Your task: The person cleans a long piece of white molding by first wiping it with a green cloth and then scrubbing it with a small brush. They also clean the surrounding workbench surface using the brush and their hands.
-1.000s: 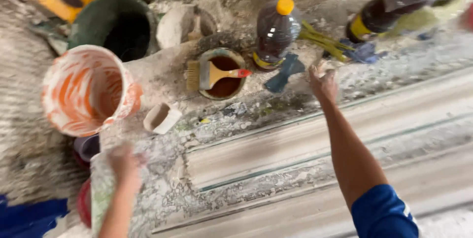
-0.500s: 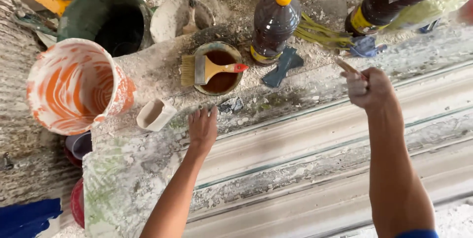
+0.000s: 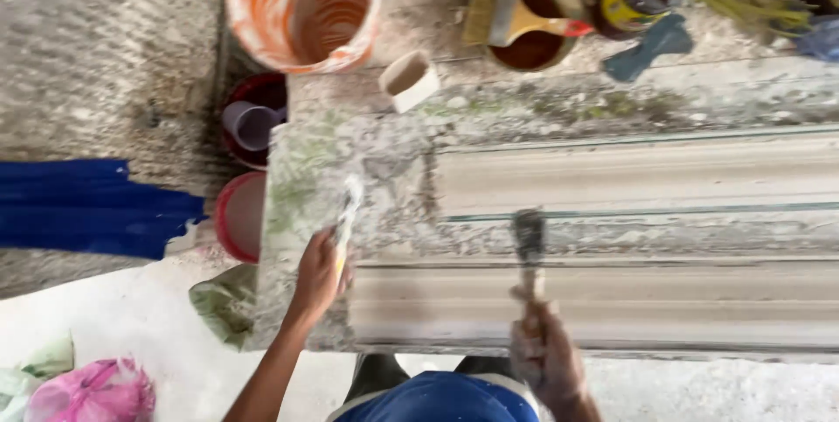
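Left hand point(image 3: 316, 275) grasps a plaster-caked scraper point(image 3: 347, 212) at the worktop's point(image 3: 306, 177) left end. Right hand point(image 3: 546, 354) is clenched on a dark brush point(image 3: 529, 243), seemingly resting on the front moulding point(image 3: 664, 304).

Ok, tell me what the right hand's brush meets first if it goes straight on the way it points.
Likely the upper moulding strip: the right hand aims its brush up the table; depth is unclear.

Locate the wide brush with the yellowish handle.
In the head view, the wide brush lies across the small pot at top centre, right of the orange-streaked bucket.
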